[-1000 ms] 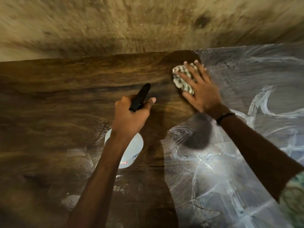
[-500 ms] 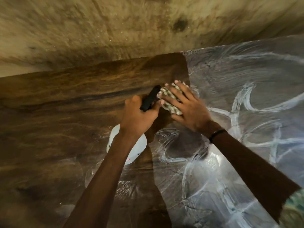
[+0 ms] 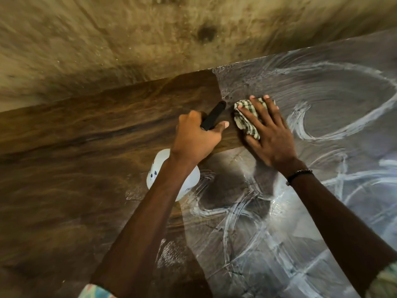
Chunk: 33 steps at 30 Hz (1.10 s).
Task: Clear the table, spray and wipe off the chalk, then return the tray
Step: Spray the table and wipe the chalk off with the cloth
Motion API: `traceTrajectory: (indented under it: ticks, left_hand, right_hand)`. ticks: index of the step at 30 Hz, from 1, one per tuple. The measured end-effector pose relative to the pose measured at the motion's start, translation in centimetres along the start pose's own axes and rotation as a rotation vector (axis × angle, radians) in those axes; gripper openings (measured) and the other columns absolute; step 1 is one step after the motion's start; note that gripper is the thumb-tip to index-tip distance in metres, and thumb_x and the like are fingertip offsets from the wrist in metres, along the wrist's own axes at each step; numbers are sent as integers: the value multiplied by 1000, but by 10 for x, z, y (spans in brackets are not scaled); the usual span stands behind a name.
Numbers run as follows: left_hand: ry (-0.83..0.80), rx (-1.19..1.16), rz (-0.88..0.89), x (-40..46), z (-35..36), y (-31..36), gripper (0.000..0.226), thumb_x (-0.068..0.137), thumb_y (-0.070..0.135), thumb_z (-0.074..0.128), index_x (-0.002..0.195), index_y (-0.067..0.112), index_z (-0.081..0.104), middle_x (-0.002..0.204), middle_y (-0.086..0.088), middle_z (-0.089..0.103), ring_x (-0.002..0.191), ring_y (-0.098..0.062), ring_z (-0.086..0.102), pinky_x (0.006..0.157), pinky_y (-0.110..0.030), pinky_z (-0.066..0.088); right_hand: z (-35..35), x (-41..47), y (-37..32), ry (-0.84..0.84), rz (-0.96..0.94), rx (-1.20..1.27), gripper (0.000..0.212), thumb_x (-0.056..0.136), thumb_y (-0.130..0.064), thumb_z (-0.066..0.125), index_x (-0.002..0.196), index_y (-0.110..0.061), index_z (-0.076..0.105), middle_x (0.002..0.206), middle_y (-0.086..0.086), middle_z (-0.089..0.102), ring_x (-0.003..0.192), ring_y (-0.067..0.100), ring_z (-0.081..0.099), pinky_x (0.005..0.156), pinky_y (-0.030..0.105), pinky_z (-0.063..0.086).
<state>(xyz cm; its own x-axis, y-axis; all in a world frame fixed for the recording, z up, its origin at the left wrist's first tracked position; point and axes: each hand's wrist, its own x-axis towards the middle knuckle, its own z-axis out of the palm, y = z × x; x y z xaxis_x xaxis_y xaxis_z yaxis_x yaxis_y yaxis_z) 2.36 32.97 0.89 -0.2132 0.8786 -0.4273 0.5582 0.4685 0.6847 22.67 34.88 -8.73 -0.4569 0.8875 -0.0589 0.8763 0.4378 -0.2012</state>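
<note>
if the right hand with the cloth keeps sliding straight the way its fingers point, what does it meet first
Probably nothing solid: the right hand, pressing the cloth flat, points up and slightly left across chalk smear toward the table's far edge. The way looks free to that edge.

Mottled tan floor, blurred, perhaps concrete; dark stain; dim light.

Worktop is dark glossy wood grain, right side hazy with wet chalk smears. Cloth is checked woven fabric, bottle smooth white plastic.
</note>
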Motion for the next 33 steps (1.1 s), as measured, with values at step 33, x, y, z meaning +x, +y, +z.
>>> traceTrajectory:
  ticks: [33]
  left_hand:
    - [90,-148,4,-31,-13,-22,43,80,39,71,76,-4,66,70,-21,69,70,-35,65,62,-37,47]
  right_hand:
    - [1,116,-51,-75,21,-10,65,92,-51,28,152,-28,18,160,8,15,147,36,8,120,47,11]
